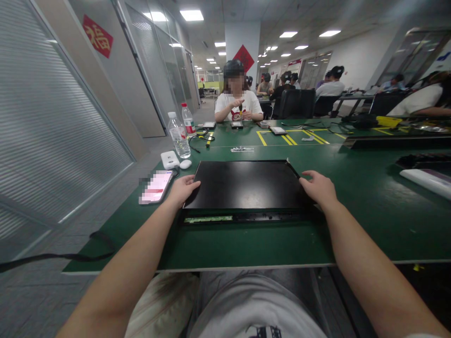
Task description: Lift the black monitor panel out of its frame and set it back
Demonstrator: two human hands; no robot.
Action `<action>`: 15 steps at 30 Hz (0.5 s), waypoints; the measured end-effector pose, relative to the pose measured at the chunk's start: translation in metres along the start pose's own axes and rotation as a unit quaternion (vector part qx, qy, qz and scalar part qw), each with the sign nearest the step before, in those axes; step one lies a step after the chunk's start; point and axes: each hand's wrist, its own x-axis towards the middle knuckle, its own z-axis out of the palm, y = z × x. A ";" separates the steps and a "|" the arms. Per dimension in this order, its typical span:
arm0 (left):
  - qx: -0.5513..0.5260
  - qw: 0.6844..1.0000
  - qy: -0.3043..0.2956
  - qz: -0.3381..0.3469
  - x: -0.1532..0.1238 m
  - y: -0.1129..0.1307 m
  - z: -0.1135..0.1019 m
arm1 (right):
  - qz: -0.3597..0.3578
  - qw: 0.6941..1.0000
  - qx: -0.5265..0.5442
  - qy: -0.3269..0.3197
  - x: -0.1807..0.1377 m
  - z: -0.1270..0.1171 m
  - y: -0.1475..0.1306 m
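A flat black panel (246, 184) lies in front of me on the green table (369, 206). Along its near edge a strip with a green circuit board (208, 219) is exposed. My left hand (182, 188) grips the panel's left edge, fingers curled on it. My right hand (319, 188) holds the right edge the same way. Both forearms reach forward from the bottom of the view.
A phone (156, 187) lies left of my left hand, with a white box (169, 159), a white mouse (185, 164) and two water bottles (178, 135) behind it. A person (237, 105) sits across the table. A white device (428, 180) lies at right.
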 end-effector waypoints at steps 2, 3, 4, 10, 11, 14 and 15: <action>0.010 1.000 0.003 0.005 0.000 0.000 0.000 | 0.000 1.000 0.000 0.003 0.000 0.000 0.000; 0.012 1.000 0.003 0.006 0.000 0.000 0.000 | 0.003 1.000 0.004 0.008 0.001 0.000 0.001; 0.012 1.000 0.002 0.007 0.000 0.000 0.000 | 0.008 1.000 0.011 0.012 0.002 0.000 0.002; 0.010 1.000 -0.005 0.017 0.005 -0.006 -0.002 | 0.042 0.997 0.070 0.017 0.007 0.003 0.010; 0.009 1.000 -0.005 0.018 0.006 -0.007 -0.003 | 0.045 0.996 0.074 0.017 0.007 0.003 0.010; 0.012 1.000 -0.015 0.020 0.008 -0.009 -0.003 | 0.044 0.996 0.078 0.023 0.007 0.004 0.010; 0.015 0.999 -0.016 0.023 0.009 -0.010 -0.004 | 0.043 0.996 0.078 0.025 0.007 0.003 0.010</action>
